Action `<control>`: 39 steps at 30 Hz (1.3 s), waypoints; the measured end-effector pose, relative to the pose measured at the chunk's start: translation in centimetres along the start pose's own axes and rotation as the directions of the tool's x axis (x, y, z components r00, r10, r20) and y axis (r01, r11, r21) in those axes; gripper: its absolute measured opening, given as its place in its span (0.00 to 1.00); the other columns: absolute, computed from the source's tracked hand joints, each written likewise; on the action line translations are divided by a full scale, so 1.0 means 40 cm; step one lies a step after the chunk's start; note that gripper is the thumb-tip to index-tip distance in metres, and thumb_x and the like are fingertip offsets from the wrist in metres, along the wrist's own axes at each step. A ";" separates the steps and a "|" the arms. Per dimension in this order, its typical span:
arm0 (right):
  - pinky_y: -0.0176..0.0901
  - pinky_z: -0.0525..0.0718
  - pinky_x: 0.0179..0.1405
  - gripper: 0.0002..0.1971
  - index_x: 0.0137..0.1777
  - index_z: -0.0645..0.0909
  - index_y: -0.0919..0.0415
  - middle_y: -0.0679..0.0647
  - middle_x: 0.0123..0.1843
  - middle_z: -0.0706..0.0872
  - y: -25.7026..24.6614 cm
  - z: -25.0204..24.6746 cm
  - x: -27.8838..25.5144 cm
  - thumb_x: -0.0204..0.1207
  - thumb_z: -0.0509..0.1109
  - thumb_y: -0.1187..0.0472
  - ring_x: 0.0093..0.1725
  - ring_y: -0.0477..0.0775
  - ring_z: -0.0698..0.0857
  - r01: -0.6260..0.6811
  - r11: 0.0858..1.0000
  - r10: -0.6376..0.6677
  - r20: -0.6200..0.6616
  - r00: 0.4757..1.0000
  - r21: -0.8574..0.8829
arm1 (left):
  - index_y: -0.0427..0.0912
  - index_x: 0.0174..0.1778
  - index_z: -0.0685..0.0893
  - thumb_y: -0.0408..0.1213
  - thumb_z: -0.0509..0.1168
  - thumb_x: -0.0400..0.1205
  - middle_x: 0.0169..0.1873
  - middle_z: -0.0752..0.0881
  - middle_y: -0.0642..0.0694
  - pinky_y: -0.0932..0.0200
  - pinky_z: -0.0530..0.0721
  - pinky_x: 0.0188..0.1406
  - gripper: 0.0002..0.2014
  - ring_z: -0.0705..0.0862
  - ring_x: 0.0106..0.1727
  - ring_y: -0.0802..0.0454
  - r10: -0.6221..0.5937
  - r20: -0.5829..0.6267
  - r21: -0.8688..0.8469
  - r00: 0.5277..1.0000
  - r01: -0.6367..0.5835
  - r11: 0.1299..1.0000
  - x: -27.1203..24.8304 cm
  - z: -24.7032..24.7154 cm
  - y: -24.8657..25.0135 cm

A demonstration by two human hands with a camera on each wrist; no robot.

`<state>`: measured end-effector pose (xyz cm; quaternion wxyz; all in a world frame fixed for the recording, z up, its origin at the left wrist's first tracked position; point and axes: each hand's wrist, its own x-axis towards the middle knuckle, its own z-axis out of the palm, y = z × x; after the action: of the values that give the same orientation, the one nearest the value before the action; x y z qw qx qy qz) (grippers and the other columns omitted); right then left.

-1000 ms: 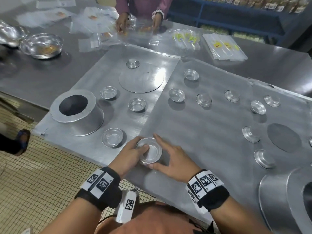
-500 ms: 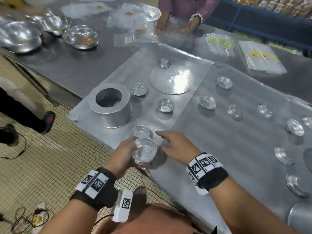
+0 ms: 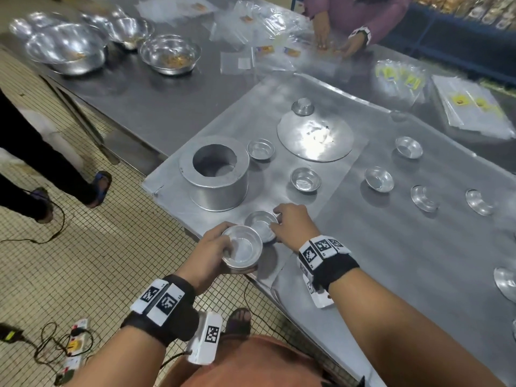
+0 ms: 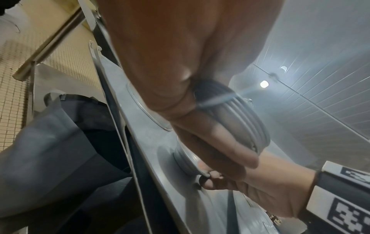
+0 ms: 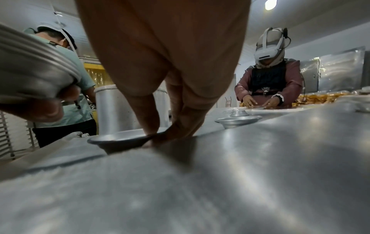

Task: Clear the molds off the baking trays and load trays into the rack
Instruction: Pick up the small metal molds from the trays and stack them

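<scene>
My left hand point(image 3: 213, 247) holds a short stack of small round aluminium molds point(image 3: 243, 251) just off the near edge of the left baking tray point(image 3: 223, 121); the stack's ribbed rims point(image 4: 240, 117) show in the left wrist view. Just beyond it, my right hand point(image 3: 276, 219) pinches the rim of a single mold point(image 3: 259, 222) resting on that tray, seen close in the right wrist view point(image 5: 120, 139). More loose molds point(image 3: 305, 178) lie on this tray and on the right tray point(image 3: 391, 261). A tall ring mold point(image 3: 215, 174) and a flat disc point(image 3: 315, 135) also sit on the left tray.
Steel bowls point(image 3: 170, 54) and plastic bags point(image 3: 472, 107) lie on the table behind the trays. A person in purple sleeves point(image 3: 360, 15) works at the far side. Another person's legs point(image 3: 42, 163) stand on the tiled floor at left, near cables point(image 3: 55, 344).
My left hand carried the stack leftward to the tray's near edge. My right hand let go of the stack and reached to the single mold on the left tray, now pinching its rim.
</scene>
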<state>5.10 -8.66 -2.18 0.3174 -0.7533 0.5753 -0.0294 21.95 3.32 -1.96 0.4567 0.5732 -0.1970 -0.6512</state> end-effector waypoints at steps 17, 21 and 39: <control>0.18 0.78 0.40 0.11 0.52 0.90 0.56 0.45 0.35 0.86 -0.057 -0.128 -0.051 0.72 0.72 0.66 0.37 0.45 0.87 0.141 0.975 -0.083 -0.309 0.948 0.172 | 0.48 0.61 0.87 0.57 0.73 0.79 0.57 0.90 0.38 0.20 0.84 0.55 0.20 0.91 0.54 0.30 0.055 -0.014 0.087 0.998 -0.053 0.995 0.041 0.020 0.023; 0.29 0.82 0.44 0.11 0.52 0.90 0.57 0.46 0.38 0.89 -0.067 -0.116 -0.072 0.72 0.73 0.67 0.39 0.45 0.87 0.211 0.968 -0.174 -0.246 0.954 0.135 | 0.51 0.65 0.85 0.53 0.79 0.74 0.59 0.90 0.42 0.24 0.85 0.56 0.24 0.91 0.57 0.37 0.079 0.025 0.110 0.997 -0.081 0.991 0.057 0.040 0.026; 0.33 0.78 0.54 0.16 0.61 0.87 0.57 0.47 0.49 0.86 0.024 -0.116 0.054 0.77 0.74 0.50 0.48 0.42 0.84 0.142 0.983 -0.130 -0.102 0.986 0.116 | 0.45 0.60 0.84 0.35 0.70 0.74 0.54 0.90 0.39 0.37 0.87 0.62 0.17 0.88 0.58 0.38 0.117 -0.001 0.267 0.993 -0.112 0.957 0.090 0.022 0.010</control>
<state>3.11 -12.75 0.34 0.3330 -0.7677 0.5338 -0.1215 21.53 -0.06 -3.45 0.4140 0.6224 -0.3119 -0.5864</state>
